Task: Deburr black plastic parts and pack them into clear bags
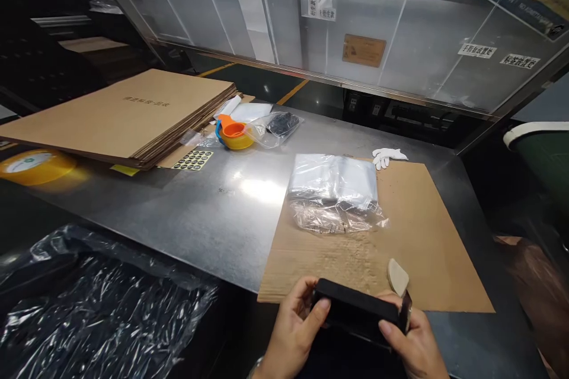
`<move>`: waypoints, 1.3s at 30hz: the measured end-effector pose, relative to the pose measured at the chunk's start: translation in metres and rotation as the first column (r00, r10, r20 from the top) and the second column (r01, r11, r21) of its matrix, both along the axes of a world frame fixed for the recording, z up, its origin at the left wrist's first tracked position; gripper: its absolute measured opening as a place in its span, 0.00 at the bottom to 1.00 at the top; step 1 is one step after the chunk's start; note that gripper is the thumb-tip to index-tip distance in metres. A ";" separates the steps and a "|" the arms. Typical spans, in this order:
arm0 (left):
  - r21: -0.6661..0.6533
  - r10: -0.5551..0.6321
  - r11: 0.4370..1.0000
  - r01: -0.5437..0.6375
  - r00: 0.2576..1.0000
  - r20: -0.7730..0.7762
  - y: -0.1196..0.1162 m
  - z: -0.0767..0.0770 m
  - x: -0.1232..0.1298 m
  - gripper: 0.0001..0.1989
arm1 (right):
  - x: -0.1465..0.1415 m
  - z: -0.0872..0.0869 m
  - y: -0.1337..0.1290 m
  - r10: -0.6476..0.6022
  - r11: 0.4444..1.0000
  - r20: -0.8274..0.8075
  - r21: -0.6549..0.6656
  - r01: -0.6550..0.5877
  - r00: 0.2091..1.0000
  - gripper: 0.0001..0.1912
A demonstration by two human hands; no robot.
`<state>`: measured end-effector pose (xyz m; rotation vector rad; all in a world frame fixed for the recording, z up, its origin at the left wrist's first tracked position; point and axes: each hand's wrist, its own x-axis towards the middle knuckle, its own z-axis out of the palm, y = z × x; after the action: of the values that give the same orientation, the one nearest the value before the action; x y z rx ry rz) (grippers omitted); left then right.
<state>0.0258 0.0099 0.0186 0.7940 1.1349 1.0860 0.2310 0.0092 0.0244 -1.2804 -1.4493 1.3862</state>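
Observation:
A black, box-shaped block (pixel 360 308) is held between my two hands near the table's front edge. My left hand (pixel 296 328) grips its left end, thumb on the near face. My right hand (pixel 411 337) closes round the right end, also thumb-first. A narrow shiny dark strip (pixel 405 311) stands by my right fingers; whether they hold it I cannot tell. Just beyond them is a tan, rounded flat piece (pixel 398 277), perhaps joined to the strip. Ahead, clear plastic bags (pixel 333 183) lie on a cardboard sheet (pixel 427 225).
Flat cardboard (pixel 146 100) is stacked at the left, beside a yellow tape roll (pixel 38 166). Orange and yellow tape rings (pixel 237 136) sit near a bagged dark item (pixel 282 124). A white glove (pixel 387 157) lies beyond the sheet. Black plastic (pixel 102 308) fills the lower left.

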 end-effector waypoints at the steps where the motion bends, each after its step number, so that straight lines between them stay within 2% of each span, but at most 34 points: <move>1: 0.027 -0.018 0.999 0.018 1.000 -0.010 0.000 0.000 -0.004 0.12 | 0.001 0.000 0.000 0.003 1.000 -0.001 0.019 -0.003 1.000 0.13; 4: 0.037 -0.093 0.995 0.092 0.996 0.004 -0.002 0.004 -0.014 0.14 | 0.003 0.000 0.000 0.024 0.997 0.018 0.072 -0.025 1.000 0.13; 8: 0.025 -0.190 0.982 0.189 0.970 0.149 -0.004 0.009 -0.023 0.21 | 0.006 0.000 -0.001 0.060 0.994 0.014 0.093 -0.061 0.998 0.16; 14: 0.128 -0.367 0.930 0.345 0.894 0.257 -0.004 0.003 -0.032 0.18 | 0.008 0.003 0.000 0.126 0.987 0.003 0.100 -0.126 0.992 0.18; 17: 0.131 -0.418 0.909 0.397 0.853 0.312 -0.002 0.007 -0.032 0.18 | 0.008 0.005 0.000 0.151 0.985 -0.004 0.086 -0.150 0.988 0.18; 21: 0.148 -0.438 0.899 0.413 0.857 0.270 0.002 0.017 -0.032 0.16 | 0.008 0.006 -0.001 0.167 0.983 -0.008 0.080 -0.166 0.986 0.18; 25: 0.077 -0.443 0.895 0.439 0.855 0.270 0.003 0.022 -0.032 0.17 | 0.007 0.006 -0.002 0.186 0.980 0.001 0.079 -0.185 0.983 0.19; 28: 0.023 -0.440 0.890 0.456 0.843 0.310 0.003 0.020 -0.032 0.18 | 0.008 0.005 -0.003 0.190 0.978 0.004 0.087 -0.190 0.982 0.20; 33: 0.021 -0.414 0.896 0.443 0.819 0.398 0.002 0.014 -0.030 0.18 | 0.010 0.004 -0.004 0.193 0.978 0.008 0.075 -0.194 0.981 0.19; 39: -0.008 -0.415 0.894 0.447 0.836 0.361 0.001 0.011 -0.031 0.20 | 0.012 0.003 -0.004 0.195 0.979 -0.011 0.059 -0.194 0.981 0.18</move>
<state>-0.0053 0.0113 0.0296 0.7045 0.6512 0.7466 0.2431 0.0055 0.0278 -1.1119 -1.6263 1.4661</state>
